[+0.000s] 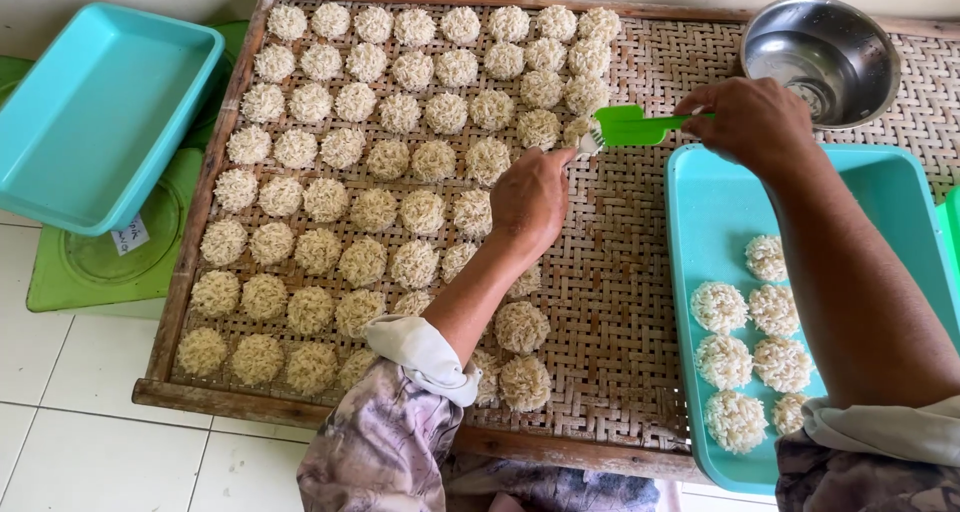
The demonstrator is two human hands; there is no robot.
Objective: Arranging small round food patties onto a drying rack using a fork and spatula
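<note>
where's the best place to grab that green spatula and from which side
By the narrow handle end, coming from the right, as the right hand grips it now. The green spatula lies roughly level with its wide blade pointing left toward the left hand, so the blade stays free over the woven tray.

Left hand (530, 200) reaches forward, fingers curled and pinching; right hand (752, 122) sits just beside it, closed in a grip, both forearms stretched out.
</note>
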